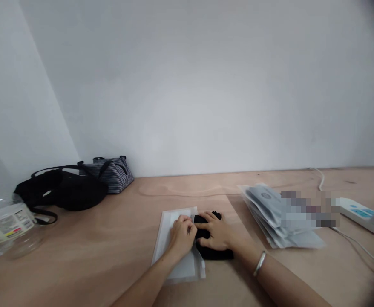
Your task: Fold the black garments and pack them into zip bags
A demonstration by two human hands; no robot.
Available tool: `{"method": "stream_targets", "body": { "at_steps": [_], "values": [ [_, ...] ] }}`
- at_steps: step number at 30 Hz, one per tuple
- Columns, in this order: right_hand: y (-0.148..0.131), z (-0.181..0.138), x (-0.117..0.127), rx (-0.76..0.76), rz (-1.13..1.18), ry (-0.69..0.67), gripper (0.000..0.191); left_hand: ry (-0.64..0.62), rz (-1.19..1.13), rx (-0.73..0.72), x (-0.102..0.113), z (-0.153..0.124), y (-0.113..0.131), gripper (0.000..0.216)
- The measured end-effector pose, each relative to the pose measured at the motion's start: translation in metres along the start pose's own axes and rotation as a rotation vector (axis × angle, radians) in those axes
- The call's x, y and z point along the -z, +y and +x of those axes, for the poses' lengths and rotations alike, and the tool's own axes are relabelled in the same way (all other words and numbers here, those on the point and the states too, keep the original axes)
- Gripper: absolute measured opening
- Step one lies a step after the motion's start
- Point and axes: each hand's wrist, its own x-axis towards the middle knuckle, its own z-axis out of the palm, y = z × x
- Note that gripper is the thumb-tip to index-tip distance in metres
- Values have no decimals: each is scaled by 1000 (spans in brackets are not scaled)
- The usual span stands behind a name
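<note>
A frosted plastic zip bag (182,270) with a white sheet inside lies flat on the wooden table. Over its right part is my left hand (183,235), its fingers drawn together in a pinch at the bag's opening edge. Beside that edge lies a folded black cloth item (217,254), partly covered by my hands; its exact kind cannot be made out. My right hand (215,232) rests flat on the black cloth with fingers spread, its fingertips close to the bag's edge.
To the right sits a stack of filled frosted bags (270,217), partly blurred out. Beyond it are a white power strip (362,217) and a cable (321,179). A clear plastic jar (8,224), a black bag (75,189) and a striped bag (118,177) stand at left.
</note>
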Motion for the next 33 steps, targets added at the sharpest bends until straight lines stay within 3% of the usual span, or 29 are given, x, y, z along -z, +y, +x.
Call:
{"method": "stream_targets", "body": {
  "at_steps": [7,13,18,20,25,28,33],
  "values": [
    [-16,14,-23,-130,19,179,43,-5,-3,-98,5,2,7,24],
    [-12,-11,-6,16,313,281,37,-112,107,-398,32,5,9,16],
    [-15,-43,8,-152,25,273,37,-186,193,-627,38,10,18,10],
    [-15,-50,12,-92,-58,253,47,-167,219,-633,36,4,20,15],
    [5,-51,11,282,-107,78,84,-144,220,-553,31,-30,0,28],
    [18,-45,3,349,-163,63,82,-241,187,-498,28,-43,-16,44],
    [17,-27,-7,397,-226,85,74,-369,67,-488,33,-39,-16,41]
  ]
}}
